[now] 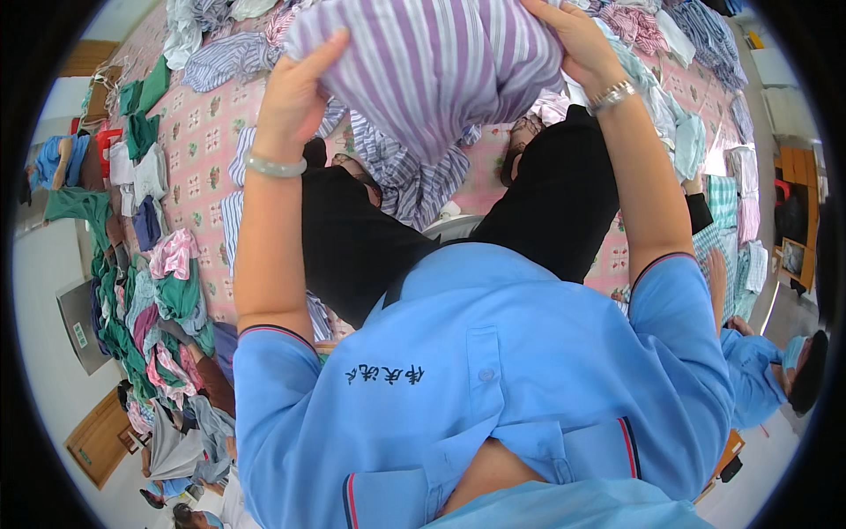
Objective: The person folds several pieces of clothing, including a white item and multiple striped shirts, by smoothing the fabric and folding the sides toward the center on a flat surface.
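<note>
My left hand (pixel 297 92), a pale bangle at its wrist, grips one side of a purple, white and grey striped cloth (pixel 429 66), thumb on top. On the other side my right hand (pixel 581 46), with a metal watch band at the wrist, holds the same cloth; some of its fingers are hidden. The cloth hangs in folds between both hands, and its upper edge runs out of view. Below it, between my black-trousered legs, lies a crumpled blue-and-white striped garment (pixel 416 178) on the pink patterned sheet (pixel 188 152).
Striped and white garments (pixel 225 59) lie beyond my hands. Folded green cloths (pixel 142 125) and a heap of mixed clothes (pixel 158 317) lie to the left. Stacks of folded checked cloth (pixel 724 205) stand at the right, near a co-worker in blue (pixel 753 377). Other people work at the left.
</note>
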`<state>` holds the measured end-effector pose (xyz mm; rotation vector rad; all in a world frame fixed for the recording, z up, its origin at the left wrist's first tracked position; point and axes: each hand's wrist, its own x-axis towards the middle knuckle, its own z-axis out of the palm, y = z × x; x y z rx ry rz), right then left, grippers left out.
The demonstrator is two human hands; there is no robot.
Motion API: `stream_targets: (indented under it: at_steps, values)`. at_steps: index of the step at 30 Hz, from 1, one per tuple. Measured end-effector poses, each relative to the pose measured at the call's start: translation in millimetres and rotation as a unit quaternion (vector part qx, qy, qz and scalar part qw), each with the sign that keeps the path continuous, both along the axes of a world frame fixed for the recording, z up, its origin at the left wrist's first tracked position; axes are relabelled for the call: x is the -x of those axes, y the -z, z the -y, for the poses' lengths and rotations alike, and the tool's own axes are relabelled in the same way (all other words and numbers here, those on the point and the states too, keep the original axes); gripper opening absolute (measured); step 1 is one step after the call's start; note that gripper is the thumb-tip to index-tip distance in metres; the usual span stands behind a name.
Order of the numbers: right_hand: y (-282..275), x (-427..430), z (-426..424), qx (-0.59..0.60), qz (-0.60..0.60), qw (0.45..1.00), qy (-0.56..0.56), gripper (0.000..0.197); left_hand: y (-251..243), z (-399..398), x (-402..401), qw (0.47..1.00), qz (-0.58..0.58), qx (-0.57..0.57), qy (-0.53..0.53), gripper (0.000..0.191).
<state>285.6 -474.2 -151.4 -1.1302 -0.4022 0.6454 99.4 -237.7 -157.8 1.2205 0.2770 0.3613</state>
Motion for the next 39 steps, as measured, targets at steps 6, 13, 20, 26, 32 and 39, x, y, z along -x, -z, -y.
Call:
stream_targets:
  at_steps: [6, 13, 20, 26, 32, 39]
  values:
    - [6.9, -13.3, 14.5, -0.169, -0.073, 0.982, -0.03, 0.029, -2.6, -38.0, -12.0, 0.993, 0.03, 0.099, 0.064, 0.021]
    - [-12.8, -8.9, 4.8, -0.027, 0.003, 0.999, 0.017, 0.021, -10.6, -43.1, -14.4, 0.995, 0.038, 0.027, 0.086, 0.021]
    - [43.5, -68.6, -23.4, 0.164, 0.197, 0.965, -0.051, 0.02, 59.8, -73.5, -40.2, 0.99, -0.117, 0.068, 0.039, 0.017]
    - [-8.7, -84.2, -27.6, 0.147, 0.309, 0.936, -0.087, 0.022, -16.4, -82.2, -61.8, 0.998, 0.013, 0.051, 0.033, 0.014]
    - [-98.2, 4.5, -7.4, -0.084, 0.085, 0.989, 0.09, 0.017, -88.0, -60.2, 1.8, 0.987, 0.124, -0.042, -0.093, 0.022]
    - [-65.2, 67.4, 112.6, -0.066, 0.321, 0.875, -0.356, 0.027, -101.0, -18.7, 174.2, 0.859, 0.079, -0.456, 0.216, 0.028]
